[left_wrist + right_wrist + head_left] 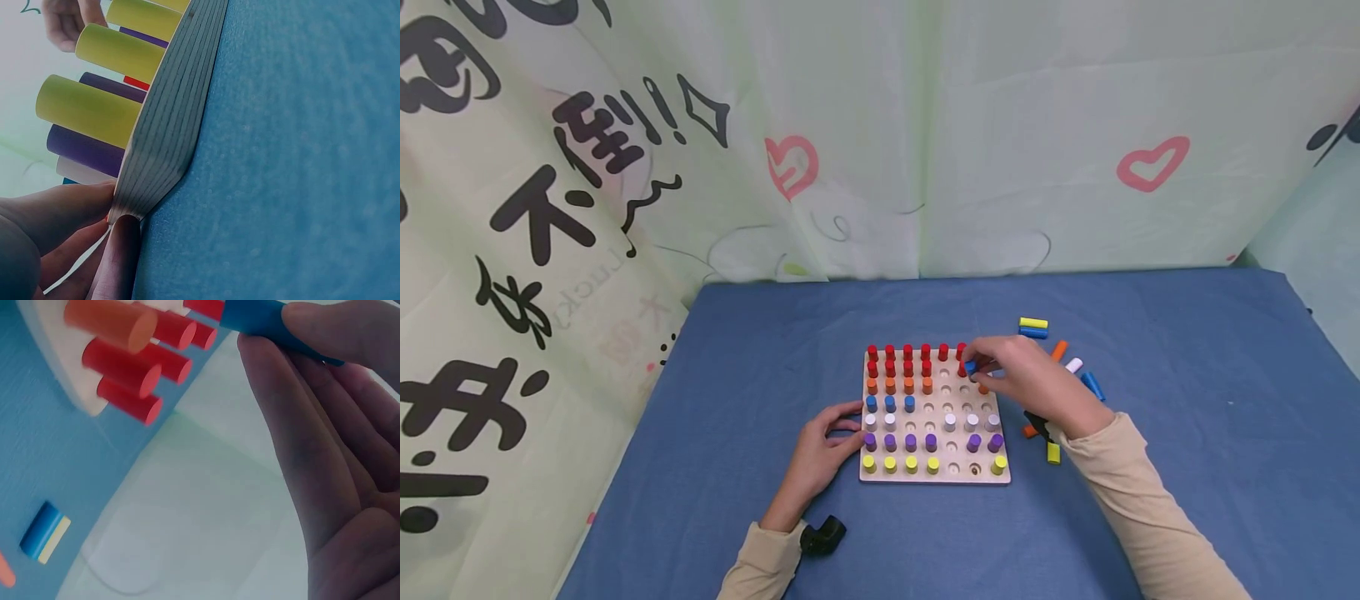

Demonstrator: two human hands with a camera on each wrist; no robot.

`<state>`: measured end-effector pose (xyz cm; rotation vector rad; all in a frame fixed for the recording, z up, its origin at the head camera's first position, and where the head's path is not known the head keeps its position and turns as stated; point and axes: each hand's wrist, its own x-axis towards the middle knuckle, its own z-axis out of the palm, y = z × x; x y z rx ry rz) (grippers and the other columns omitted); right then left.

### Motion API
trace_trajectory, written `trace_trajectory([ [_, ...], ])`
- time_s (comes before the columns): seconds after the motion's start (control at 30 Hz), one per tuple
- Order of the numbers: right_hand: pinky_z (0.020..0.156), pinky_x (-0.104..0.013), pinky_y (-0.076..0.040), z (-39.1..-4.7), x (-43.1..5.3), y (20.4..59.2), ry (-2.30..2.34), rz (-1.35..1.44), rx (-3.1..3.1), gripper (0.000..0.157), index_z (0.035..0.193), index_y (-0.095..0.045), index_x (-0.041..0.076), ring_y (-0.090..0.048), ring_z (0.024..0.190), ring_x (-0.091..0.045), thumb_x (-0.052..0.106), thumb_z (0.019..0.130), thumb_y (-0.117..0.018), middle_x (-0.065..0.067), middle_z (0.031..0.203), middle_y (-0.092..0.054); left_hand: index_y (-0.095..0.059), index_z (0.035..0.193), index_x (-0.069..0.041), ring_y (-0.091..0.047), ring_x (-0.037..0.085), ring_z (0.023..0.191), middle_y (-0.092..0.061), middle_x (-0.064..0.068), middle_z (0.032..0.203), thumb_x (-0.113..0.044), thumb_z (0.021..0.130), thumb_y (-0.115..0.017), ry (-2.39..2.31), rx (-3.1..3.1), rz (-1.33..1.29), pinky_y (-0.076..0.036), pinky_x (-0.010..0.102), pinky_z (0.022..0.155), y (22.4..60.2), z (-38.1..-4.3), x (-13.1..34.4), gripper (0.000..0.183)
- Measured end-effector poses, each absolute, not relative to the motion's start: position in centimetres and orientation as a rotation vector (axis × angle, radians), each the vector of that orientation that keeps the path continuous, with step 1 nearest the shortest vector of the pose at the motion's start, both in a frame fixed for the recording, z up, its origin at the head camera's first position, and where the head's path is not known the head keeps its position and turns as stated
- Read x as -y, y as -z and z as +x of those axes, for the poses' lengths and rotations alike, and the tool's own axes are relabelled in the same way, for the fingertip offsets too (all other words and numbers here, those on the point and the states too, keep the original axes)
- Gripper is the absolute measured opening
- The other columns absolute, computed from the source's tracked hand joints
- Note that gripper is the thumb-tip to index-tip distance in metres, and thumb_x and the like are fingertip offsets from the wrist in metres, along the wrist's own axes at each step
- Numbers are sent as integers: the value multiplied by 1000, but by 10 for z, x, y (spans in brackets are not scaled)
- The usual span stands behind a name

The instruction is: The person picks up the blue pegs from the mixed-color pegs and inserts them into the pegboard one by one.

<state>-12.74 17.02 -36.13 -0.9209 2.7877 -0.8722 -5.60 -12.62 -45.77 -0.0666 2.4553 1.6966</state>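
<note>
A wooden pegboard [925, 478] lies on the blue cloth with rows of red, orange, blue, white, purple and yellow pegs. My left hand [824, 446] holds the board's left side; in the left wrist view the thumb [69, 206] and a finger meet at its corner. Above the back right part of the board, my right hand [1030, 375] pinches a blue peg [259, 317] between thumb and fingers. Red pegs [122, 365] and an orange peg [112, 322] stand close by it. Several holes in the middle and right of the board hold no peg.
Loose pegs lie right of the board: a yellow peg [1033, 322] beside a blue one [1033, 332], an orange peg [1059, 350], a white peg [1073, 365], another blue peg [1092, 385] and a yellow peg [1053, 452]. A printed curtain [1000, 167] hangs behind the table.
</note>
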Motion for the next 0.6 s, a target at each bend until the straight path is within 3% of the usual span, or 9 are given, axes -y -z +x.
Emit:
trace_trajectory([
  [0.6,76,-33,-60,-127,-151,367,867,-982,-2693,20,101,-69,-2,-71,84,-18,-8,83,-72,-9,95,-72,-59,135,-8,-66,22,102,-61,12,129,-13,93,-70,-1672,-2471,-79,-59,29,82,456,-56,125,44],
])
